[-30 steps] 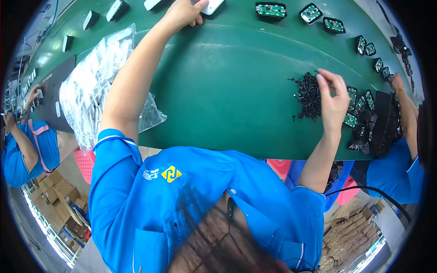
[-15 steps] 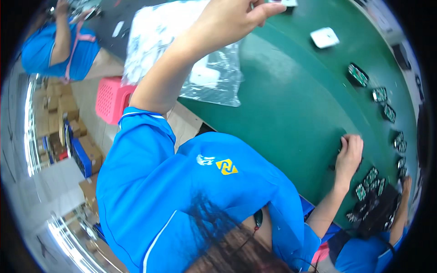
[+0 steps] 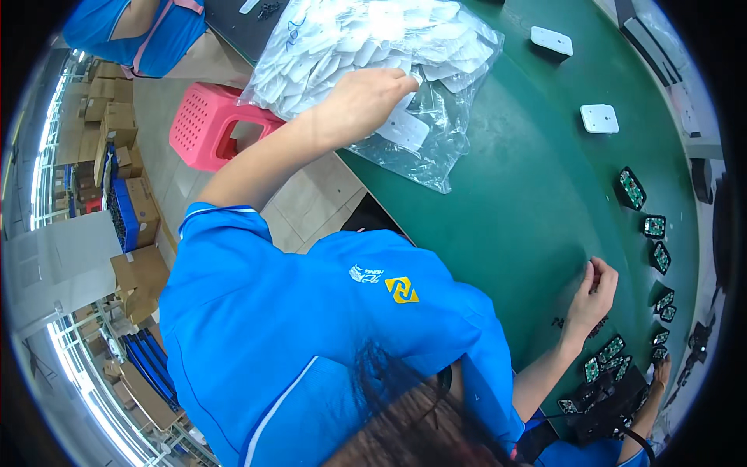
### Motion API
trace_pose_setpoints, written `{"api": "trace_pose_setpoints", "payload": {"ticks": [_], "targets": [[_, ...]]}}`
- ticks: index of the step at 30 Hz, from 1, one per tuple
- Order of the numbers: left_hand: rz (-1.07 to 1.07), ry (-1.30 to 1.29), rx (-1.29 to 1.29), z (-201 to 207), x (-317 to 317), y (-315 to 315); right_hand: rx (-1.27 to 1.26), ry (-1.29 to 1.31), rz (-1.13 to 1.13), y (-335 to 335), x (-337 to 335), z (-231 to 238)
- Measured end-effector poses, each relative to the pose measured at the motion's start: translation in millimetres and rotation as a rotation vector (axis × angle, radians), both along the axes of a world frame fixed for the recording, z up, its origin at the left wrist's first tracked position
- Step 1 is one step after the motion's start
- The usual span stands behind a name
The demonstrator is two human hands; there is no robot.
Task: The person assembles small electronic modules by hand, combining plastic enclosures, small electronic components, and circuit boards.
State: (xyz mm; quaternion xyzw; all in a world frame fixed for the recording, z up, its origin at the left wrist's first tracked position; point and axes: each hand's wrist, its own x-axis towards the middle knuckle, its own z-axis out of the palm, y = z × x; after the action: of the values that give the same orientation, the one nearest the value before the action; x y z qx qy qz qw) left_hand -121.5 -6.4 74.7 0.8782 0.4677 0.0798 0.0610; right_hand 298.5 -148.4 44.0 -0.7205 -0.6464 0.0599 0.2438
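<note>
My left hand (image 3: 369, 100) is over the large clear plastic bag (image 3: 459, 144), its fingers drawn together at the bag's open side. Whether a piece is pinched there cannot be made out. The bag is full of flat white plastic covers (image 3: 342, 47); one white cover (image 3: 405, 128) lies apart just below my fingers. My right hand (image 3: 593, 300) is low over the table at the right, thumb and fingertips pinched together, and anything between them is too small to name. Small dark parts (image 3: 597, 325) lie beside and partly under that hand.
On the green table (image 3: 498, 226), a white-topped housing (image 3: 551, 43) and another white-topped piece (image 3: 599, 118) stand beyond. Black housings with green circuit boards (image 3: 632, 189) line the right side. A co-worker's hand (image 3: 661, 372) is at lower right. A pink stool (image 3: 202, 128) stands left.
My left hand has come back from beside the far white-topped housing to the bag. My right hand stays near the small dark parts. The whole view has shifted.
</note>
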Motion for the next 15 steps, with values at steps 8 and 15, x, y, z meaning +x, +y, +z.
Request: {"api": "trace_pose_setpoints", "payload": {"ticks": [8, 15], "targets": [[0.093, 0.23, -0.175, 1, -1, -38, -0.01, 0.162, -0.035, -3, -14, 2], [0.088, 0.264, 0.027, -16, -1, -72, -0.028, 0.3, -0.039, 4, -25, -1]]}}
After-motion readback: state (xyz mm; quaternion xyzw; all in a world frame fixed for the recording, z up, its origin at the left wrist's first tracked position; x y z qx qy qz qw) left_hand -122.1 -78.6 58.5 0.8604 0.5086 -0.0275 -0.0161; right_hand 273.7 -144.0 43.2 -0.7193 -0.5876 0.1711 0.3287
